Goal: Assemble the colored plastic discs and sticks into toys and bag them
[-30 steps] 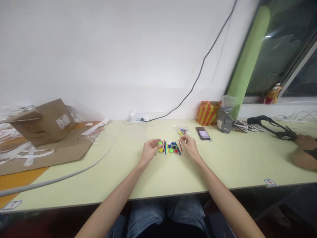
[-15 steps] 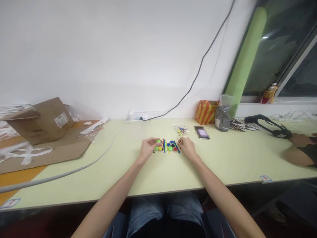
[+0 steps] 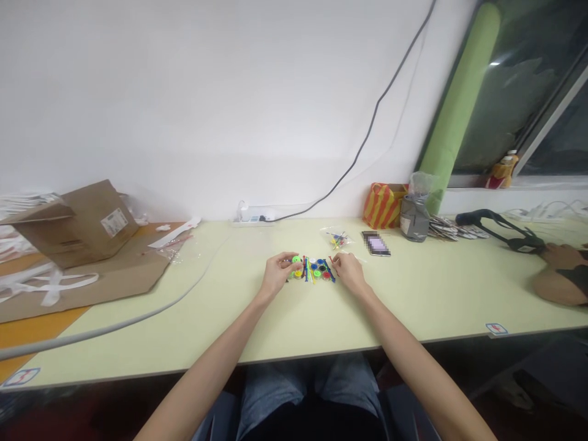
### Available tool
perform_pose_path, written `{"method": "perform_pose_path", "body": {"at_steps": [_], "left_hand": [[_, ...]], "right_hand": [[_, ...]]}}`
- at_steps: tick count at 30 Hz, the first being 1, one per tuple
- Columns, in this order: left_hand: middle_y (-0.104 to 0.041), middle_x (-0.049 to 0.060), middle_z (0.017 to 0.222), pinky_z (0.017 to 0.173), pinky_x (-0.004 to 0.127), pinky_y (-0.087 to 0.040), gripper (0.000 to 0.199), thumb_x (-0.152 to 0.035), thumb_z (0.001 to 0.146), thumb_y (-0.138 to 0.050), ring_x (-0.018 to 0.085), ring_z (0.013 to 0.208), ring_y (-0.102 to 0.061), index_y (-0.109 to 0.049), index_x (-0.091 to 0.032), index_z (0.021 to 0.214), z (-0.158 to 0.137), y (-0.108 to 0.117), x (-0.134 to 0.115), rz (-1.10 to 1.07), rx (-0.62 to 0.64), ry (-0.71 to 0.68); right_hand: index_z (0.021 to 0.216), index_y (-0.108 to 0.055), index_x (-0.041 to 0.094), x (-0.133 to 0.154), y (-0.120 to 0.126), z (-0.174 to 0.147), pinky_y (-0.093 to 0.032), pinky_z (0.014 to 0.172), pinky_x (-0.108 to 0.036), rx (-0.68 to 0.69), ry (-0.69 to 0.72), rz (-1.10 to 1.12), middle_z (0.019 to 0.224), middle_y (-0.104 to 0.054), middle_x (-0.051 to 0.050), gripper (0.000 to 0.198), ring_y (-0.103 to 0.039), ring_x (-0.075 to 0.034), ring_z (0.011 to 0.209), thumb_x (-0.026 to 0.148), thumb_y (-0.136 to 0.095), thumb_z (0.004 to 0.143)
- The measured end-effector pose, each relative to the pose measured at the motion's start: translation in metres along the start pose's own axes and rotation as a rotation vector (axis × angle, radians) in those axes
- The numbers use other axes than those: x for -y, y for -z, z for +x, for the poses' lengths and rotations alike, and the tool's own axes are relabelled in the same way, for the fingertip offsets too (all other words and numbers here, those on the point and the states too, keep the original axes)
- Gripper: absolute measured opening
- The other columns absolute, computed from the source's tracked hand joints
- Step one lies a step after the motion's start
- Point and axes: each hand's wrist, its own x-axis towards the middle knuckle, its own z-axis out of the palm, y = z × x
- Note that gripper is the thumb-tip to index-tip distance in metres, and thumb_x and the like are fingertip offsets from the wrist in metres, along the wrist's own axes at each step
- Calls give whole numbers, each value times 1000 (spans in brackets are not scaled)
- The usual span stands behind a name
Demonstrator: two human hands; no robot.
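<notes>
Small colourful plastic pieces lie in a close group in front of me: round discs, among them a yellow disc (image 3: 298, 275) and a blue disc (image 3: 314, 266), with thin sticks (image 3: 309, 269) standing in rows between them. At the group's left end, my left hand (image 3: 277, 273) has its thumb and fingers closed about a bright green disc (image 3: 296, 260). My right hand (image 3: 348, 271) is at the other end, pinching a small red stick (image 3: 333, 263). Behind it lies a clear bag (image 3: 337, 239) with more coloured sticks.
A phone (image 3: 376, 243) lies beyond my right hand, near a striped bag (image 3: 382, 205) and a grey pouch (image 3: 414, 217). Cardboard (image 3: 92, 226) and a grey cable (image 3: 138, 315) are on the left. Another person's arm (image 3: 558, 275) rests at the far right by a black strapped object (image 3: 500, 229).
The view has shifted slightly. Both hands keep nearly the same place at the two ends of the group, and the green disc shows a little more at my left fingertips.
</notes>
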Motion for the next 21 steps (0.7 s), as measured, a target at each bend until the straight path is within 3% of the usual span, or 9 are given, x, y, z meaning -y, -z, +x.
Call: {"method": "perform_pose_path", "body": {"at_steps": [5,10,15,21], "left_hand": [[-74,7,77,62,29,-55,56,-47,61,-85,23,75,-72,-71,-13,103,0,0,1,-1,24,19],[-70,4,77,58,26,-52,47,-50,65,-81,20,68,-72,-71,-14,94,-1,-1,-4,17,-14,-23],[-68,3,79,60,26,-52,45,-51,68,-78,20,67,-72,-68,-16,95,-2,-2,-8,15,-13,-53],[-73,6,87,69,29,-55,41,-46,72,-78,21,77,-73,-60,-18,96,-5,-4,-8,-27,88,-71]], "right_hand": [[73,-71,18,0,1,-1,-32,61,-27,11,-12,10,71,-67,-8,14,-60,-21,77,15,-63,84],[75,-67,19,5,5,-1,-36,67,-28,-50,40,48,84,-68,-9,14,-60,-23,87,16,-59,86],[82,-64,20,15,9,-1,-41,77,-32,-162,95,246,91,-69,-7,13,-60,-22,89,21,-53,89],[83,-64,21,31,9,-6,-44,77,-34,-163,168,498,84,-72,-5,10,-64,-22,81,28,-56,86]]}}
